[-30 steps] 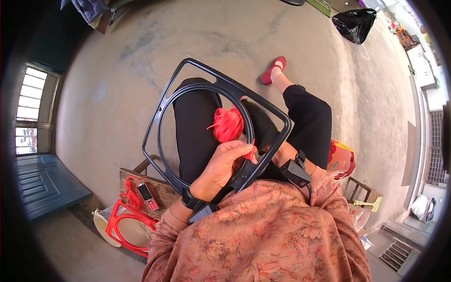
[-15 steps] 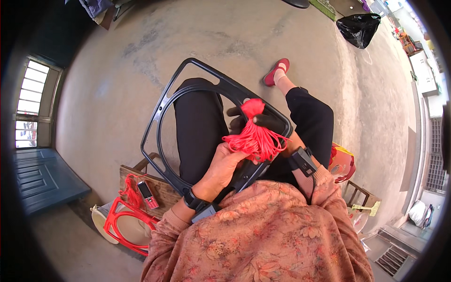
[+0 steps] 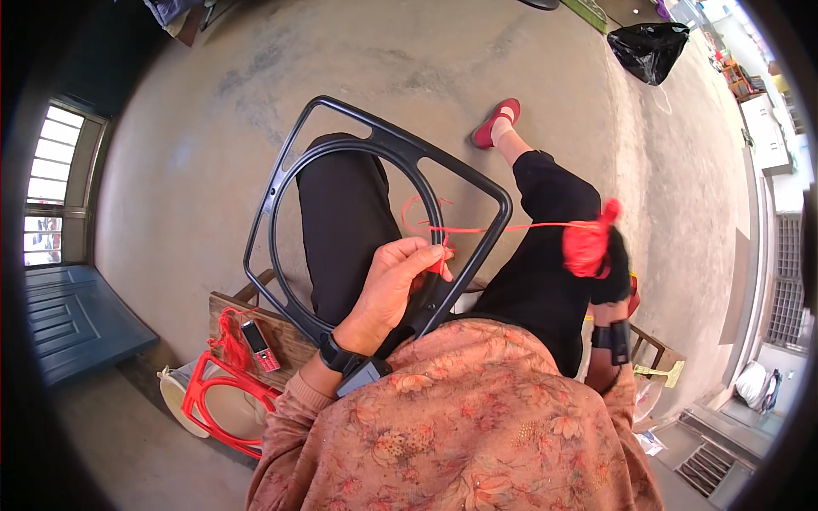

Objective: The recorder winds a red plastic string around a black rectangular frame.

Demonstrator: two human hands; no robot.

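Across my lap rests a black frame (image 3: 504, 209), a rounded square with a large ring inside it. My left hand (image 3: 383, 289), bare, is closed in a pinch on red cord (image 3: 447, 253) at the right side of the ring. From there a taut strand of the cord runs right to a red cord bundle (image 3: 584, 249). My right hand (image 3: 614, 274), in a dark glove, holds that bundle out beyond the frame's right edge; motion blurs it, and its fingers are partly hidden behind the bundle. A loose curl of cord stands inside the ring near my left fingertips.
On a wooden bench (image 3: 294, 328) at my left lie a phone (image 3: 260, 345) and loose red cord (image 3: 228, 342). A red frame (image 3: 198, 396) leans over a pale bucket (image 3: 175, 396) beside it. A black plastic bag (image 3: 649, 51) sits on the floor at far right.
My right hand has swung right with the cord bundle, drawing a strand taut across the frame. My left hand stays at the ring, now pinching cord there. The frame has shifted slightly left.
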